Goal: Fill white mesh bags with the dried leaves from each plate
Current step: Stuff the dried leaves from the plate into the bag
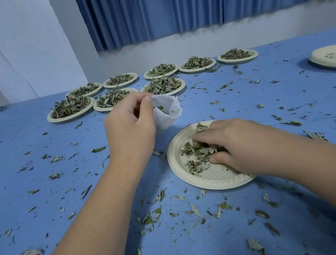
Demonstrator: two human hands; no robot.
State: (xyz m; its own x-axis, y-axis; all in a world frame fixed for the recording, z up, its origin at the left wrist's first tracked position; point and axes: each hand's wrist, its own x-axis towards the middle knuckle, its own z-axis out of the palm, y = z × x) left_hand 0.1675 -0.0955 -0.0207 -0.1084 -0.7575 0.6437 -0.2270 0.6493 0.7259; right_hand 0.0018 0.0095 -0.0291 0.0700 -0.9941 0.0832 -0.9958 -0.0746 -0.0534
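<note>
My left hand (129,126) pinches the rim of a white mesh bag (168,113) and holds its mouth open above the blue table; a few dried leaves show inside. Just right of it lies a cream paper plate (210,180) with a small heap of dried leaves (196,154). My right hand (227,148) is down in that plate, its fingers curled around a clump of the leaves. Part of the heap is hidden under the hand.
Several plates heaped with dried leaves (70,110) stand in two rows at the back of the table. A stack of empty plates (335,57) sits at the far right. Loose leaf bits (153,216) litter the blue tabletop. Blue curtains hang behind.
</note>
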